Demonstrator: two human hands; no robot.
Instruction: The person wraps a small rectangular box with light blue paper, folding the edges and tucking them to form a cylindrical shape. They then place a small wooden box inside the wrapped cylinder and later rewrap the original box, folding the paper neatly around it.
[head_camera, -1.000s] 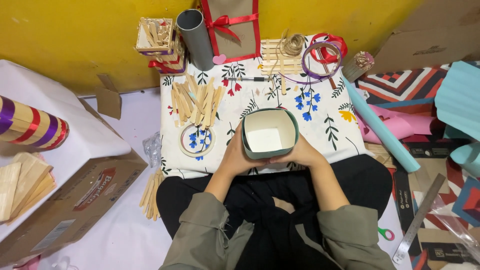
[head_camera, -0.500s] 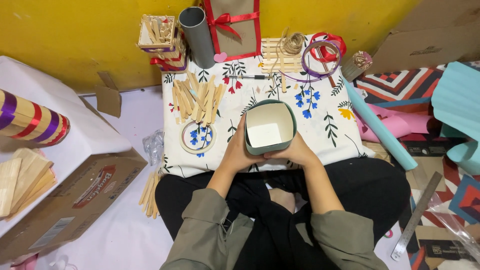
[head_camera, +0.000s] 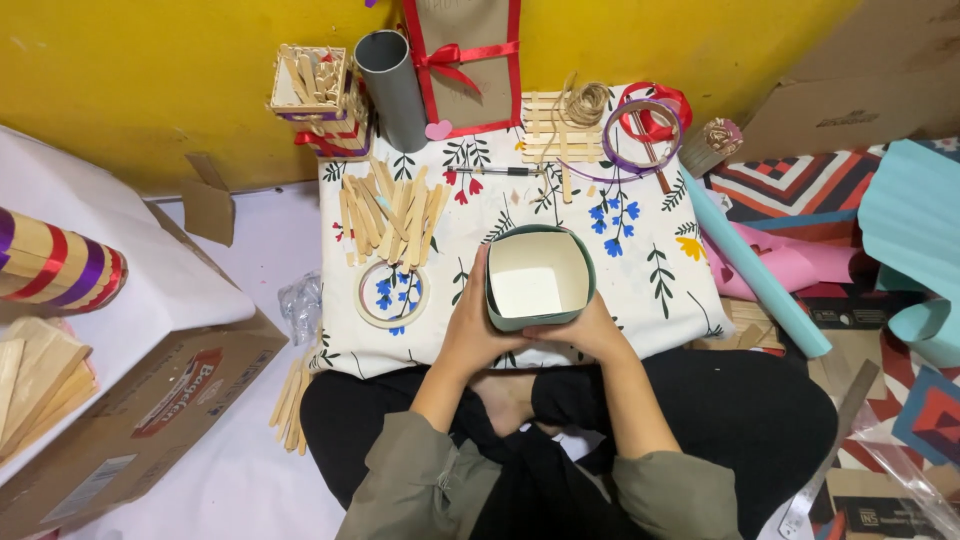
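- Left hand (head_camera: 468, 330) and right hand (head_camera: 588, 332) both clasp the green-walled, white-lined square paper box (head_camera: 538, 278), held open side up.
- The box sits above the near edge of the flower-printed white cloth (head_camera: 660, 300).
- A pile of wooden craft sticks (head_camera: 388, 215) lies toward the cloth's far left corner; a ring of tape (head_camera: 392, 294) lies just left of the left hand.

**A home craft corner on the floor**

The place looked like a handmade-craft spot in a home. A person sat cross-legged at 6 o'clock before a floral cloth (head_camera: 640, 250). Wooden craft sticks (head_camera: 390, 215) lay at 11 o'clock, ribbon rolls (head_camera: 650, 115) at 1 o'clock, rolled coloured paper (head_camera: 760, 265) at 3 o'clock, and a cardboard box (head_camera: 130, 420) at 8 o'clock.
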